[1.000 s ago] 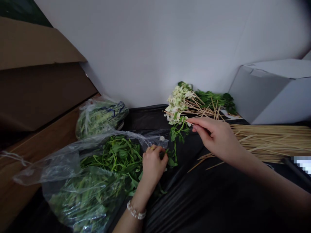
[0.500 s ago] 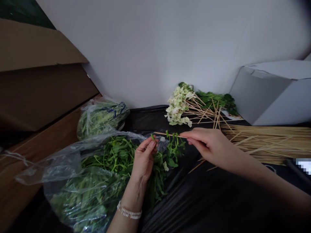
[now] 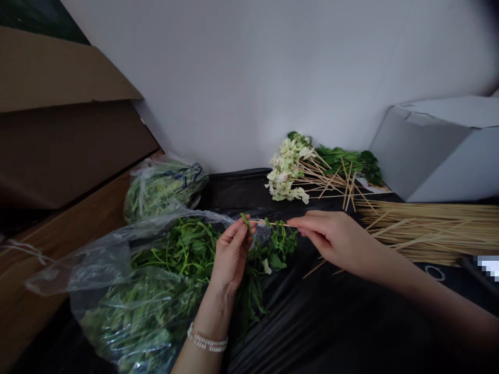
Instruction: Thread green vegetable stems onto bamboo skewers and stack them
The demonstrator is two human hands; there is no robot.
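My left hand [image 3: 233, 252] pinches a green stem [image 3: 246, 222] between thumb and fingers, just above a pile of leafy greens [image 3: 191, 246] in an open clear plastic bag [image 3: 97, 265]. To its right, my right hand [image 3: 331, 234] is closed on one end of a thin wooden skewer [image 3: 290, 225]. Green stems with hanging leaves [image 3: 279, 239] are threaded on the skewer between the hands. The skewer's far end reaches my left fingers at the stem; whether it pierces the stem is too small to tell.
Skewers with pale leaves [image 3: 286, 174] lie at the back beside green bunches [image 3: 339, 158]. Many bare skewers [image 3: 429, 228] are on the right, before a white box [image 3: 436, 150]. A tied bag of greens [image 3: 163, 189] and a cardboard box [image 3: 70, 150] stand left. Black plastic [image 3: 312, 322] covers the surface.
My right hand has moved slightly left and down with the skewer, whose tip has come to the stem at my left fingers. My left hand has barely moved.
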